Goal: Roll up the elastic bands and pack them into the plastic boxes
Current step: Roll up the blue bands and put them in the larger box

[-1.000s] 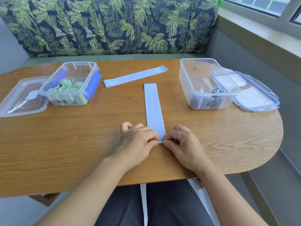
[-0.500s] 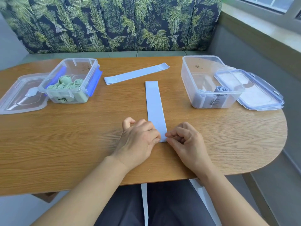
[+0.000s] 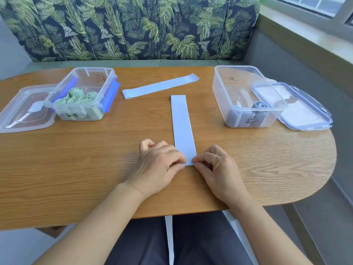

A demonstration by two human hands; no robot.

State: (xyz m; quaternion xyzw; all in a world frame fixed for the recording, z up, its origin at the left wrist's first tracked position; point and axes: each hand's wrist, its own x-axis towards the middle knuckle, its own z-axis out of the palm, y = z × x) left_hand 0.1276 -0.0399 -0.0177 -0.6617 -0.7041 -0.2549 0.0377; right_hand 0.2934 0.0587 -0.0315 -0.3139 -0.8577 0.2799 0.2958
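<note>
1. Nearest me, my left hand [image 3: 158,165] and right hand [image 3: 215,167] rest on the wooden surface [image 3: 76,159]. Each one's curled fingers pinch a corner of the near end of a pale blue elastic band [image 3: 182,127].
2. That band lies flat and straight, running away from me down the middle of the surface. No coil shows at its near end yet.
3. Beyond it, a second blue band [image 3: 160,87] lies flat at a slant, apart from the first.
4. Far left stands an open plastic box [image 3: 95,79] holding several green rolls [image 3: 76,98], with its lid [image 3: 23,109] just beside it. Far right stands another open box [image 3: 238,83] holding a few blue rolls [image 3: 260,105], its lid [image 3: 301,111] touching its right side. A leaf-patterned sofa [image 3: 133,25] runs behind.
5. I judge this to be the start of rolling. To do it well, I should make the first fold small and tight, keep both corners level so the roll stays square, and push forward evenly with both hands. The finished roll probably belongs in the right box with the other blue ones.
6. Compared with a second ago, very little differs. Both hands remain at the same near end, the band looks just as long and flat, and only my viewpoint has shifted slightly.
</note>
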